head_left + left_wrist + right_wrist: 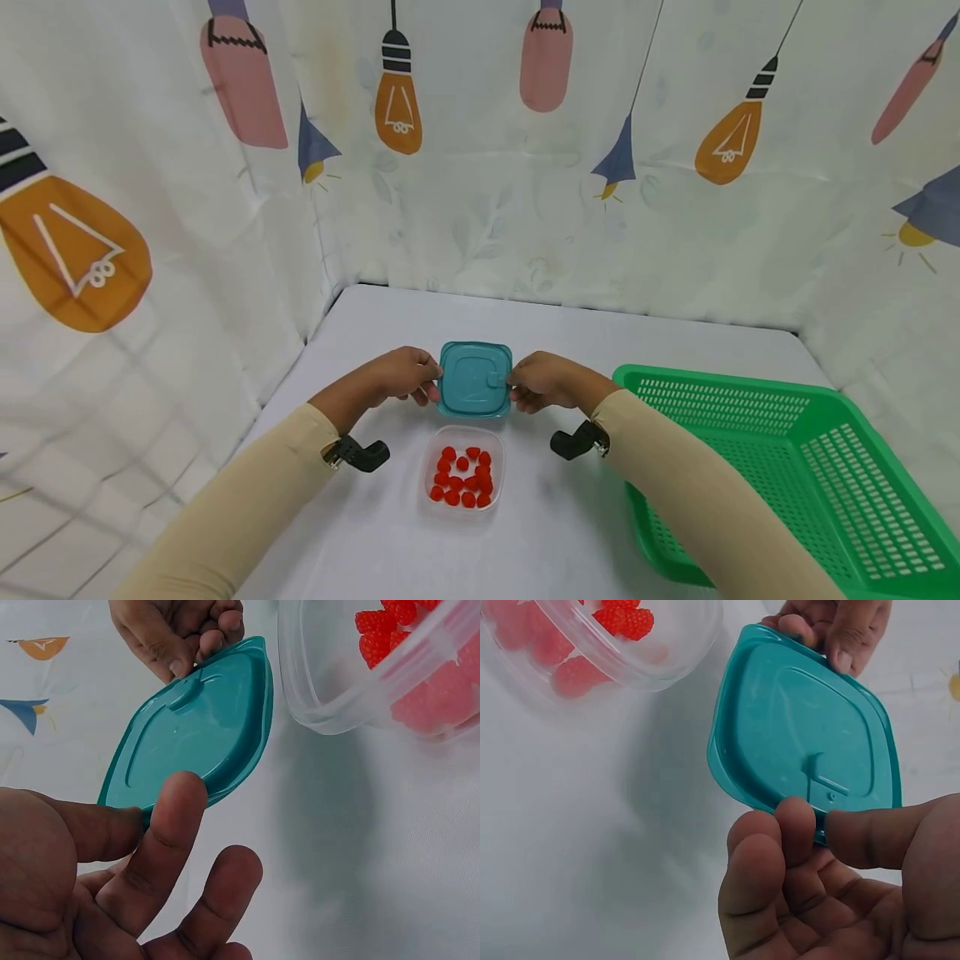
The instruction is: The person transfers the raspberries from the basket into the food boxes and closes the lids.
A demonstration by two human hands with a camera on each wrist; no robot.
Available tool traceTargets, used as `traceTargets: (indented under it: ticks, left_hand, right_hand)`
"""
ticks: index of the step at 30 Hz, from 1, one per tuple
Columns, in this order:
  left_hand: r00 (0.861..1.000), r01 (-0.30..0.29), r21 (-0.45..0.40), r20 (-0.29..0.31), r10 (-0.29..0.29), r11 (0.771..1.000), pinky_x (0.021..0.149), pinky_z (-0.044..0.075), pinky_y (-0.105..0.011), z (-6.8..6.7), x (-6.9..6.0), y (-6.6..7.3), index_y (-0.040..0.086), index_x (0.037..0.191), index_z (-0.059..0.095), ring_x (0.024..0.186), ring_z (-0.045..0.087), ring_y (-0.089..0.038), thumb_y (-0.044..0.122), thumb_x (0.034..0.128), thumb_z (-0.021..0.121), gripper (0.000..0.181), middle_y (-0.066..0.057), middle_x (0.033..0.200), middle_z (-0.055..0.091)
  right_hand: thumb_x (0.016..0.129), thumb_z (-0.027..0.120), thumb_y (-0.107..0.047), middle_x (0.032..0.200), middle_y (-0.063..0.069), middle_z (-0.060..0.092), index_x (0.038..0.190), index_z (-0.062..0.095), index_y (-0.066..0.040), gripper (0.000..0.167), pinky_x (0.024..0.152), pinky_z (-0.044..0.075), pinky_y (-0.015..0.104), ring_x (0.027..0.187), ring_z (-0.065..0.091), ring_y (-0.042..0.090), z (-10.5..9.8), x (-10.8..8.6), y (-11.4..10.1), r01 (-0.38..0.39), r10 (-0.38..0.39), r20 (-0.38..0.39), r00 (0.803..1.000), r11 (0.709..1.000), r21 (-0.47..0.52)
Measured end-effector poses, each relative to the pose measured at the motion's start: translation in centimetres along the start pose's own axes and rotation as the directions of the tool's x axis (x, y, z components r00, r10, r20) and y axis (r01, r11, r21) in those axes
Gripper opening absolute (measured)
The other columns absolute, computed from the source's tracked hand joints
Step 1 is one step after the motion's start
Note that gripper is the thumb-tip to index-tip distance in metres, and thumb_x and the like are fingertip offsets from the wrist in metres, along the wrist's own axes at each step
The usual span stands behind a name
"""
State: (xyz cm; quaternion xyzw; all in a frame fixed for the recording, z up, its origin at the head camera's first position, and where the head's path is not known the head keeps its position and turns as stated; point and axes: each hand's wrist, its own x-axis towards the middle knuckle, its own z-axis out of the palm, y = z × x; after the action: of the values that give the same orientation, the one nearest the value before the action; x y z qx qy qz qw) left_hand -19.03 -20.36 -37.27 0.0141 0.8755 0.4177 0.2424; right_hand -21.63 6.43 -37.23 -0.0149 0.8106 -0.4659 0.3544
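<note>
A teal square plastic lid [474,380] is held up between both hands, beyond a clear container. My left hand [408,375] pinches its left edge between thumb and forefinger, the other fingers loosely bent. At the opposite edge, my right hand [546,382] pinches the lid beside its small raised tab, as the right wrist view shows. Nearer to me, the clear plastic container [428,502] stands uncovered on the table. Several red raspberry-like pieces [456,482] lie inside it. Both wrist views show the lid apart from the container's rim.
A large green perforated basket [750,380] stands on the right, under my right forearm. White cloth covers the table [360,542]. Printed curtains [480,217] hang behind the table and along its sides.
</note>
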Motion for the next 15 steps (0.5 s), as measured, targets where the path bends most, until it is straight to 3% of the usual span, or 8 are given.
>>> traceTargets:
  ticks: [10,15]
  left_hand:
    - [1.0,-0.004,-0.025,0.012,0.004,1.0,0.102,0.042,-0.061,-0.1,-0.7,0.3,0.003,0.123,0.063,0.094,0.072,-0.029,0.023,0.1076,0.052,0.027,-0.005,0.089,0.076]
    - [1.0,-0.006,-0.022,0.011,0.007,1.0,0.103,0.042,-0.062,0.0,-1.1,0.5,0.003,0.12,0.066,0.095,0.072,-0.03,0.022,0.1073,0.053,0.026,-0.008,0.092,0.076]
  right_hand:
    - [0.105,0.057,-0.019,0.097,0.016,0.069,0.112,0.067,0.001,0.024,0.074,0.057,0.033,0.082,0.066,0.025,-0.7,-1.1,0.1,0.03,-0.03,0.014,0.999,0.999,-0.012]
    - [0.105,0.057,-0.021,0.1,0.016,0.071,0.111,0.069,-0.001,0.025,0.082,0.057,0.041,0.086,0.068,0.026,-0.7,-1.6,0.2,0.031,-0.03,0.017,0.999,0.998,-0.056]
